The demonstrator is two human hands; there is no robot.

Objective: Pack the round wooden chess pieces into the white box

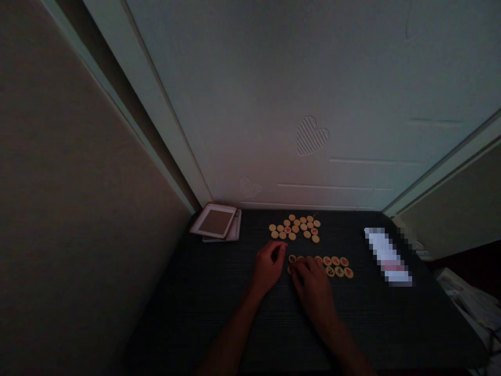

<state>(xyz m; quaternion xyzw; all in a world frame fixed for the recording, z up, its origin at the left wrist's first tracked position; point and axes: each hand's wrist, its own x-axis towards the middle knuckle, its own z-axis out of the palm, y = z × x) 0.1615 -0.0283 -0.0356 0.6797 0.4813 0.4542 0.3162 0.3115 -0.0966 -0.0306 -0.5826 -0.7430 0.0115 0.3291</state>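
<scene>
Two rows of round wooden xiangqi pieces (335,260) lie face up on the dark table, with red or black characters. My right hand (313,282) reaches over the left part of these rows and covers several of them. Its curled fingers are down on a xiangqi piece (289,270) at the left end of the lower row. To the left, my left hand (269,265) hovers with thumb and forefinger pinched together; what they hold, if anything, is too small to make out. Just beyond it is a loose group of xiangqi pieces (292,236), mostly blank side up, a few showing red characters.
A shallow framed box lid (197,230) rests on a second tray-like part (234,232) at the table's back left. A blurred-out phone-like object (385,256) lies at the right. A white panel with embossed hearts (311,137) rises behind the dark table (219,292).
</scene>
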